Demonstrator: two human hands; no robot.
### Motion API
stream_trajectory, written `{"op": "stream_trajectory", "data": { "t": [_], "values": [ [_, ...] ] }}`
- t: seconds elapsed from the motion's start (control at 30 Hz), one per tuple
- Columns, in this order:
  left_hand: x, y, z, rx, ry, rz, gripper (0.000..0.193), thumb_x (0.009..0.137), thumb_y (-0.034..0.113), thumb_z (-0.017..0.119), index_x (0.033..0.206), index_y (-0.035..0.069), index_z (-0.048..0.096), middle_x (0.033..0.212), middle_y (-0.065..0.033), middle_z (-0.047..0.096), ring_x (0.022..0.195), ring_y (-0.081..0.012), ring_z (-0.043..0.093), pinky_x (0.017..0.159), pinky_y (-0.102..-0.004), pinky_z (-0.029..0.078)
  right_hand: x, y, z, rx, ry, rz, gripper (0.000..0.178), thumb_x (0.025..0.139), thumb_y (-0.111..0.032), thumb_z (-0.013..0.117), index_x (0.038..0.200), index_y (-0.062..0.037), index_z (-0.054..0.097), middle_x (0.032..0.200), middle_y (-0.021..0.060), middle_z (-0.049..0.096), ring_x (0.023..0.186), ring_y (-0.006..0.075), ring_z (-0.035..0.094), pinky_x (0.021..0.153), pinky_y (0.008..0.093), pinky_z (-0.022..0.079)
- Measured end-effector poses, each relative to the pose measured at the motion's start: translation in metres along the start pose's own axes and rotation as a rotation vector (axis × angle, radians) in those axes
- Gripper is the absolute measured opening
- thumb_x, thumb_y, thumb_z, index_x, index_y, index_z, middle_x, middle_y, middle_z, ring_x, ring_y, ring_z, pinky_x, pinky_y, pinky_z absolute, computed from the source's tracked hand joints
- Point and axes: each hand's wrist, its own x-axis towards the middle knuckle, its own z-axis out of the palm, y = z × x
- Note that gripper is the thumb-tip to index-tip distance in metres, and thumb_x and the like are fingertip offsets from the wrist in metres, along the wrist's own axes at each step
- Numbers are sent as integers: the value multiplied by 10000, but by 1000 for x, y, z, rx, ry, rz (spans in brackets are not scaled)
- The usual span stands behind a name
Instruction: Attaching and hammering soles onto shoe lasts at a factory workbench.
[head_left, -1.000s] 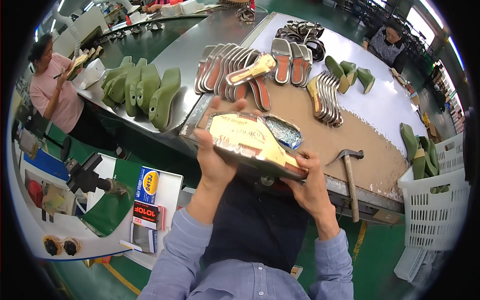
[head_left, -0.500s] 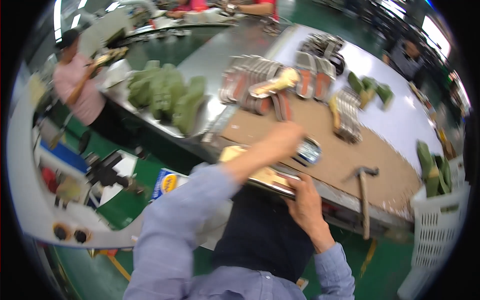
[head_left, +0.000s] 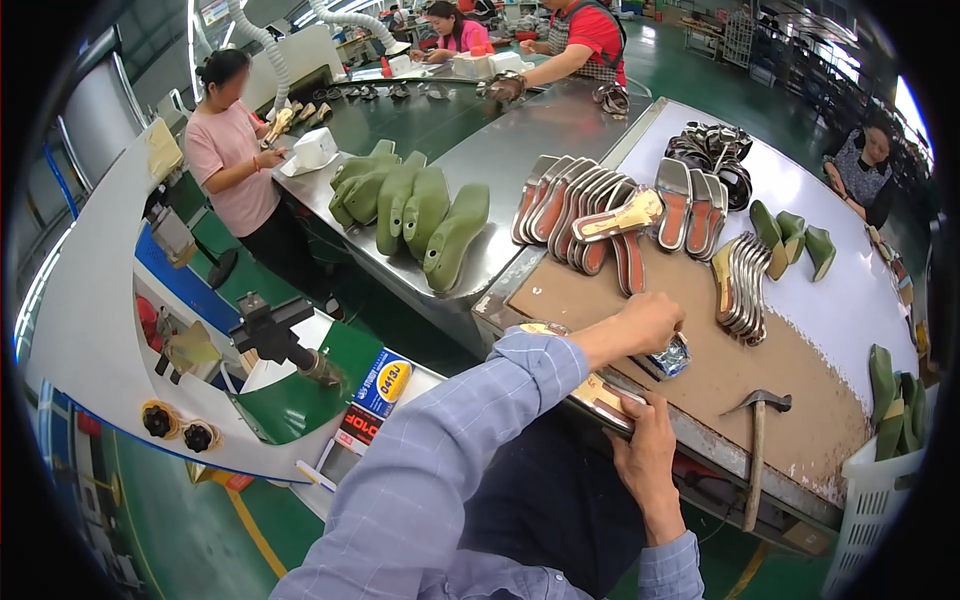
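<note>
My left hand [head_left: 648, 322] reaches across to the right, its fingers closed in a pinch just above a small blue-and-silver tub [head_left: 668, 360] at the near edge of the bench. What they grip is too small to make out. Below it, my right hand [head_left: 645, 445] is closed on the near end of a yellowish shoe last [head_left: 602, 398], tilted at the bench edge. My left forearm hides the middle of that last. Beyond the tub lie a row of grey-rimmed soles with reddish-brown faces [head_left: 570, 205] and another yellowish last [head_left: 620, 215] on top of them.
A hammer [head_left: 757, 450] lies over the bench's front edge. Green lasts [head_left: 405, 205] stand on the metal table; more fill a white basket [head_left: 870, 500] at right. Stacked soles [head_left: 738, 290] and dark straps [head_left: 710, 160] lie farther back. A grey machine [head_left: 90, 330] curves along my left. Co-workers are around.
My view has swung, so the bench appears lower and farther right. My left hand is still by the tub, its fingers now lower over it. The right hand keeps hold of the last.
</note>
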Motion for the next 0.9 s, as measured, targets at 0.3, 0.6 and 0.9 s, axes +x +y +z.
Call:
{"op": "stream_trajectory", "data": {
  "t": [0.3,0.6,0.9],
  "values": [
    [-1,-2,1,-47,20,11,246,766,162,591,973,146,723,850,-148,691,812,-337,662,776,-425,534,-1,3,-1,-21,26,-25,591,634,8,784,1117,-66,451,1073,201,509,907,408,570,733,439,490],
    [-17,-2,-20,-226,87,72,174,831,169,626,960,91,714,839,-138,688,782,-292,666,718,-370,524,-1,2,3,13,-15,4,591,635,-14,784,1132,-74,470,1065,194,508,929,396,561,743,449,482],
    [-108,47,-56,-515,7,-89,175,844,57,637,1005,-7,663,861,-110,693,796,-163,668,696,-297,517,-6,9,-4,80,-6,31,593,668,-59,778,1173,-60,467,1136,191,499,1031,382,529,840,430,462]
  ]
}}
